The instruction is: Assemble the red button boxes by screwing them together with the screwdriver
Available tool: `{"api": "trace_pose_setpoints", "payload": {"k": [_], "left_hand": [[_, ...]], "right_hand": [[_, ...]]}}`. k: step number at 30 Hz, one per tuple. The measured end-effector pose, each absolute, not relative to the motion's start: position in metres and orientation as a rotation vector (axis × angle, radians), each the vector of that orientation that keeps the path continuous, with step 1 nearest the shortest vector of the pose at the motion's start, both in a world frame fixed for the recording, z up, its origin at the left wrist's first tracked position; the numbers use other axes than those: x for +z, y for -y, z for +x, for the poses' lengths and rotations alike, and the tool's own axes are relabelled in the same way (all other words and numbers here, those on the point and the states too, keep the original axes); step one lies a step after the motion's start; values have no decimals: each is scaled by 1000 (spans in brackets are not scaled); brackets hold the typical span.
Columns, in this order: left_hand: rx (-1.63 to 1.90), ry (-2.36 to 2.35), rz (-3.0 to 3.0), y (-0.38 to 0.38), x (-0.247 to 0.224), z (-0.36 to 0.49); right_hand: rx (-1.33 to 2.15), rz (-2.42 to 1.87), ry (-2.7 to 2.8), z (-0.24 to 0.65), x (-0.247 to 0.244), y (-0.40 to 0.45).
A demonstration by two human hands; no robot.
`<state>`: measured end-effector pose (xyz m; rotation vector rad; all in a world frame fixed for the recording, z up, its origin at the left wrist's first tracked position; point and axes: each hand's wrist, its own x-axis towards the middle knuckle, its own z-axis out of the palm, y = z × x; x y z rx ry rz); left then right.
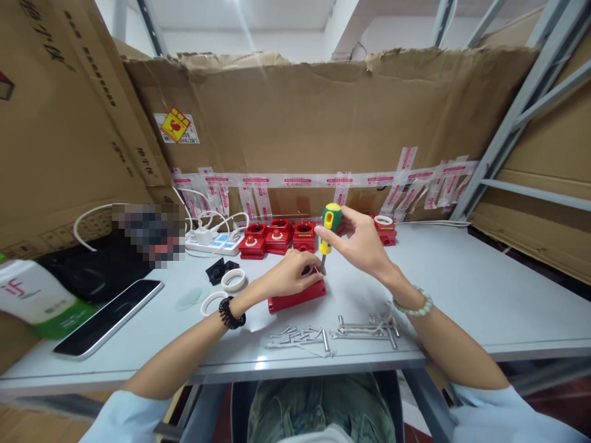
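My right hand (362,240) is closed around a screwdriver (330,221) with a yellow and green handle, held nearly upright. Its metal shaft points down at the right end of a red box (298,298) lying on the table. My left hand (293,271) lies over the top of that box, its fingers bent onto the corner beside the screwdriver's tip. These fingers hide most of the box's top and the spot where the tip meets it. Loose screws (300,335) lie in front of the box, with several metal rods (367,329) to their right.
Behind my hands stand several red boxes (277,236), another with a white ring (385,229) at right. White rings (233,280), black plastic parts (220,269), a power strip (215,244), a phone (111,317) and a green-white pouch (44,295) are leftward. Cardboard (295,117) walls the back.
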<state>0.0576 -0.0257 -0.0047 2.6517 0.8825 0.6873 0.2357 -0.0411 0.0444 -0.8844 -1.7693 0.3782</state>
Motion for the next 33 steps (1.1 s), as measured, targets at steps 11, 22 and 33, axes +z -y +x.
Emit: {"api": "trace_pose_setpoints", "payload": {"k": [11,22,33], "left_hand": [[263,-804,2643,72,15,38],[160,-728,2678,76,4,45],[564,-1180,2580,29,-16,31]], "right_hand": [[436,-650,1359,244,59,39],[457,-723,1484,237,47,37],[152,-857,1644,229,30,27]]}}
